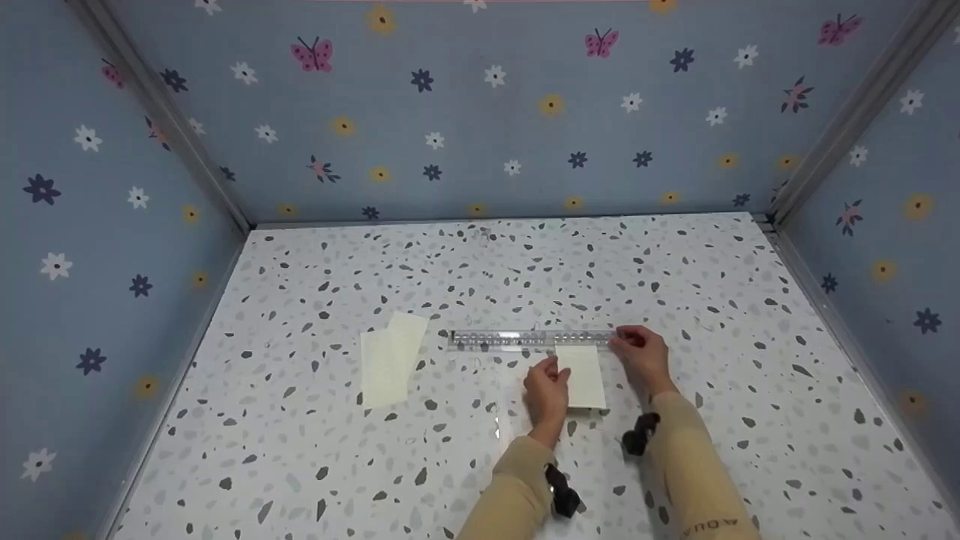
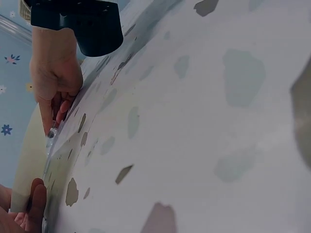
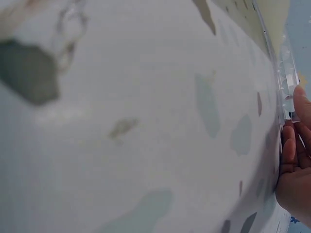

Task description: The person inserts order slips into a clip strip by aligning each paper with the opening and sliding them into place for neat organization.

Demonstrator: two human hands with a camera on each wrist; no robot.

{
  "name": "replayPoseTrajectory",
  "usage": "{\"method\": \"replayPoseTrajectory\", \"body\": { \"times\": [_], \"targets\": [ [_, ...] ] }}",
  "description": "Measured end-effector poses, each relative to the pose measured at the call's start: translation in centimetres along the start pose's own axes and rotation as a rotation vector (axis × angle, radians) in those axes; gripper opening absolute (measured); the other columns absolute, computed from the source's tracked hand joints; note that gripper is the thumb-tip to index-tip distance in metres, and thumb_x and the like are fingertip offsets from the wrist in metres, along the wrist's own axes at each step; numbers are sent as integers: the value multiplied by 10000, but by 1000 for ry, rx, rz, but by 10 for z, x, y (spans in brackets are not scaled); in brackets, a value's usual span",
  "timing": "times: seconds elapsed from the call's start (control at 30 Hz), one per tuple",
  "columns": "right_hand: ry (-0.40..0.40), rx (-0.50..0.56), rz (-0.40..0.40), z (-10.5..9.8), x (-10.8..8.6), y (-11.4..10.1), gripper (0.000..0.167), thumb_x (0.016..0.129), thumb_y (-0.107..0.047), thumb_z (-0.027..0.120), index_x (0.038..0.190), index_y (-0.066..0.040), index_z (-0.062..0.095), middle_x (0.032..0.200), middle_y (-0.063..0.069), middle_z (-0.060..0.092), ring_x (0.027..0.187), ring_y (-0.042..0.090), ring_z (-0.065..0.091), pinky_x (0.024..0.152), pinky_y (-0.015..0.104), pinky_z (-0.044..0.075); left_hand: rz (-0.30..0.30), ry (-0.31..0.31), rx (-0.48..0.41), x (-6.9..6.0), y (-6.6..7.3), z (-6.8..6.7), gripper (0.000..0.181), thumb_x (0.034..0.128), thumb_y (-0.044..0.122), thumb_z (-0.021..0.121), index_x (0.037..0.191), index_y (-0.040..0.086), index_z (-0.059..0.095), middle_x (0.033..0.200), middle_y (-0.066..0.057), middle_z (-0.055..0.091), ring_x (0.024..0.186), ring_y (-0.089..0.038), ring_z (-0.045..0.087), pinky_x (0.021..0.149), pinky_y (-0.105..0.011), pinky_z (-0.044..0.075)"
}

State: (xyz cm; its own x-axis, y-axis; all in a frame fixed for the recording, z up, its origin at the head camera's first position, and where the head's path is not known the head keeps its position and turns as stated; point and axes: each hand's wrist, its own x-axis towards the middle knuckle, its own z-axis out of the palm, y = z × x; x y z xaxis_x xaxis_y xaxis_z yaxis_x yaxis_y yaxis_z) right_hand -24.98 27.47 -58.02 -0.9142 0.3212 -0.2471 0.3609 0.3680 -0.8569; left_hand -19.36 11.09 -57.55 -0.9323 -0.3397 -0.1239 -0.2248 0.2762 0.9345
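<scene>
A clear ruler (image 1: 499, 340) lies crosswise on the speckled table. My right hand (image 1: 646, 356) pinches its right end; in the right wrist view that hand (image 3: 297, 155) has thumb and fingers on the clear end (image 3: 287, 92). Below the ruler's right half is a pale yellow paper (image 1: 585, 379), its top edge along the ruler. My left hand (image 1: 547, 390) is at the paper's left edge, fingers curled with the thumb towards the paper. The left wrist view shows the left hand (image 2: 29, 213) by the upright-looking paper (image 2: 30, 155), with the right hand (image 2: 56, 77) beyond.
Two overlapping pale yellow papers (image 1: 386, 361) lie on the table left of the ruler. Blue flowered walls (image 1: 495, 135) with grey frame edges enclose the back and both sides of the speckled table (image 1: 337, 465).
</scene>
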Motion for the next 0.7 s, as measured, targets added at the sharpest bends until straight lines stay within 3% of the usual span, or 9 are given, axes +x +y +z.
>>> {"method": "replayPoseTrajectory", "body": {
  "times": [0.33,0.57,0.7],
  "targets": [
    [-4,31,12,0,0,1,344,801,-222,642,1118,-124,552,1020,55,524,908,182,483,750,287,421,44,17,9,-4,2,5,243,735,108,706,972,77,664,752,26,615,663,-74,560,622,-263,447],
    [9,5,-111,-1,-3,2,331,818,-203,639,1110,-61,573,1022,91,554,889,188,498,732,276,423,31,-10,4,-7,5,10,261,752,119,694,1007,77,661,759,41,615,690,-71,565,607,-261,447],
    [5,13,-103,-1,-4,2,328,820,-203,636,1110,-64,572,1020,87,551,884,182,501,722,268,431,16,-19,5,-7,6,13,257,757,121,690,1009,79,658,787,27,626,701,-77,567,611,-257,449]
  ]
}}
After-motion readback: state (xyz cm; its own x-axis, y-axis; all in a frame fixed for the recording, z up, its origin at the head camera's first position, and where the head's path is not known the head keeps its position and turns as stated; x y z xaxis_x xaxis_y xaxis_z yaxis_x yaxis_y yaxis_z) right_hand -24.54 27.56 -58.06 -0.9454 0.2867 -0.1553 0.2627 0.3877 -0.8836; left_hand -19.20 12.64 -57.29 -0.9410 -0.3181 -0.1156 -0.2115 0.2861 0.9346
